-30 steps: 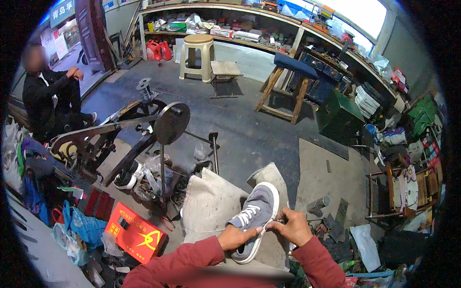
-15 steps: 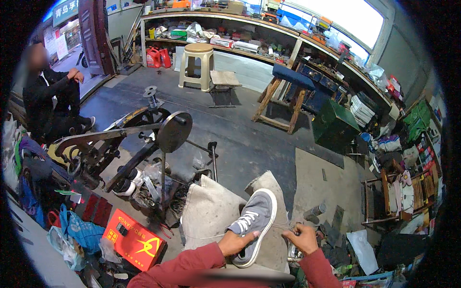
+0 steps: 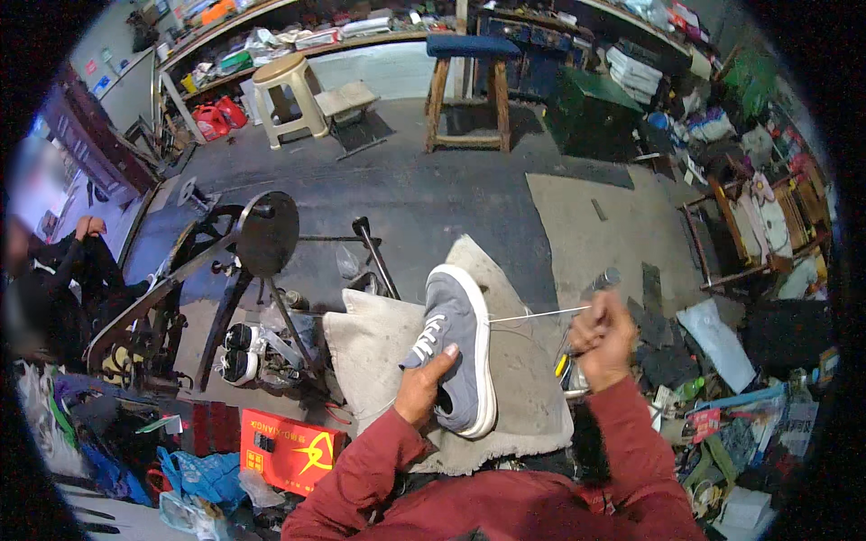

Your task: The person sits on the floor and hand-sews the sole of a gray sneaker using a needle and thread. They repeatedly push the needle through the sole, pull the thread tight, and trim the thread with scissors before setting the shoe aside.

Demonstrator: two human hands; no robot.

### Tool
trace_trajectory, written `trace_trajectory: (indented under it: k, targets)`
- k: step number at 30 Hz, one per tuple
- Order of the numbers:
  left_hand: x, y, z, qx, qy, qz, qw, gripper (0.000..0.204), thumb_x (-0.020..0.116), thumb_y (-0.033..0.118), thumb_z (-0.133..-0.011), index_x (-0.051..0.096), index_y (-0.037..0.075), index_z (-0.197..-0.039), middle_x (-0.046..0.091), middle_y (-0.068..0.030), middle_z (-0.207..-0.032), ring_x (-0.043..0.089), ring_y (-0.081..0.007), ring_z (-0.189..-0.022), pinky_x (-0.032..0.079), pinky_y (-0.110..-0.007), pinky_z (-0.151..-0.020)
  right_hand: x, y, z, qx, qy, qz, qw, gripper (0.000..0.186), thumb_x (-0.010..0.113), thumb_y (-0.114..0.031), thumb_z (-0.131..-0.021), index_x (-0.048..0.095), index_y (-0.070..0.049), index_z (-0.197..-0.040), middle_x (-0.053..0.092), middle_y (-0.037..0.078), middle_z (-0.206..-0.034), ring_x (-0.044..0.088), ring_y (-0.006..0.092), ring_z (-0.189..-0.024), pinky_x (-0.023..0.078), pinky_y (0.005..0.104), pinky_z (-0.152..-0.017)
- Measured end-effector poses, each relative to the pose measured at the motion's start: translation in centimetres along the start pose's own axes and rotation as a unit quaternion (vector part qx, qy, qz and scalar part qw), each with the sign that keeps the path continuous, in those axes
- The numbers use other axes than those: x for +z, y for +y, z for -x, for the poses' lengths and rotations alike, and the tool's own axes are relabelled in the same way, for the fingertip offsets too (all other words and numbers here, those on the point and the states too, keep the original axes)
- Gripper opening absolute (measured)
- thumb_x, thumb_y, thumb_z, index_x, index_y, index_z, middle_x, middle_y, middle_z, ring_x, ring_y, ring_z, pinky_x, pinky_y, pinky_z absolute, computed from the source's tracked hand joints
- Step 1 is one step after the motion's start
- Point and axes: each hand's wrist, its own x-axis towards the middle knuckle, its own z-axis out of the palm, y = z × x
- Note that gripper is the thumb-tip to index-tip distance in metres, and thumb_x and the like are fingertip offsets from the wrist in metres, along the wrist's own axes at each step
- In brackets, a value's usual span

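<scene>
A grey canvas sneaker (image 3: 451, 307) with white laces and a white sole lies tilted on a beige cloth (image 3: 370, 352) over my lap, toe pointing away. Gripping its heel end is my left hand (image 3: 422, 383), thumb on the side near the opening. A white thread (image 3: 541, 316) runs taut from the sole's right edge to my right hand (image 3: 604, 338), whose curled fingers are closed on its end. A looser strand hangs below it. Just under the right hand shows something with a yellow part (image 3: 562, 365), too small to name.
At left stands a black cast-iron machine with a round wheel (image 3: 268, 233); a red box (image 3: 289, 451) sits beside my left arm. A seated person (image 3: 72, 261) is at the far left. Stools (image 3: 469, 50) and cluttered shelves line the back. Loose items crowd the right side.
My right hand has moved up and away from the shoe, drawing the thread taut. The sneaker is turned more upright in my left hand. The view has swung to the right and downward.
</scene>
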Motion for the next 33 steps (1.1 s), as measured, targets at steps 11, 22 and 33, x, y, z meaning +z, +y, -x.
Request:
trace_trajectory:
  k: [11, 22, 33]
  targets:
    - [-0.6, 4.1, 3.3, 0.0, -0.061, -0.248, 0.967, 0.036, 0.069, 0.022, -0.096, 0.067, -0.004, -0.121, 0.069, -0.0062, -0.097, 0.06, -0.0133, -0.088, 0.048, -0.029, -0.078, 0.7, 6.5, 0.4, -0.25, -0.134, 0.652, 0.703, 0.047, 0.086, -0.042, -0.076, 0.061, -0.006, -0.094, 0.062, 0.008, -0.078, 0.064, 0.0226, -0.07, 0.049, 0.0414, -0.064]
    - [-15.9, 7.0, 13.6, 0.018, 0.29, -0.514, 0.807, 0.02, 0.061, 0.013, -0.101, 0.067, -0.001, -0.088, 0.067, -0.0037, -0.073, 0.057, -0.0096, -0.064, 0.045, -0.028, -0.057, 0.7, 7.6, 0.1, -0.272, -0.093, 0.624, 0.727, 0.05, 0.092, -0.033, -0.071, 0.059, -0.005, -0.096, 0.056, 0.005, -0.073, 0.055, 0.0214, -0.059, 0.045, 0.0369, -0.056]
    - [-0.9, 11.4, 5.6, 0.229, 0.028, -0.238, 0.943, 0.018, 0.061, 0.012, -0.095, 0.064, 0.001, -0.082, 0.056, -0.0056, -0.072, 0.05, -0.0131, -0.062, 0.037, -0.025, -0.055, 0.0, 4.2, 2.7, -0.188, -0.179, 0.467, 0.845, 0.019, 0.069, -0.013, -0.091, 0.067, -0.001, -0.105, 0.062, 0.008, -0.085, 0.058, 0.0159, -0.071, 0.046, 0.0303, -0.064]
